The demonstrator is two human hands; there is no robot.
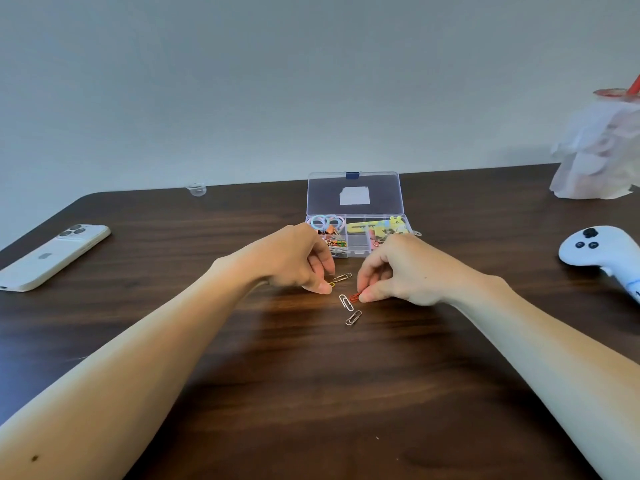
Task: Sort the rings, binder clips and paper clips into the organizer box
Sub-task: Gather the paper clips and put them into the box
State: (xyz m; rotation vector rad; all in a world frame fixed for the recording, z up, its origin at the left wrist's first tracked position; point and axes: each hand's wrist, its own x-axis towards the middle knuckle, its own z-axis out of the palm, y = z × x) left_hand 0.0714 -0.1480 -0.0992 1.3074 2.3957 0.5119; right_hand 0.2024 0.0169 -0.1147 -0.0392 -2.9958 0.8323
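Observation:
A clear organizer box (356,249) stands open at the table's middle, its lid (353,192) leaning back. Pastel rings (327,222) fill its far left compartment, with binder clips and coloured paper clips (337,243) in the ones nearer me. My left hand (294,261) pinches a yellow paper clip (331,284) on the table. My right hand (391,271) pinches a red paper clip (354,297). Loose on the wood lie a gold clip (342,277), a white clip (346,302) and a silver clip (353,317).
A white phone (52,256) lies face down at the left. A white game controller (602,252) sits at the right edge. A crumpled white plastic bag (599,150) stands at the far right. A small clear cap (196,189) rests near the wall.

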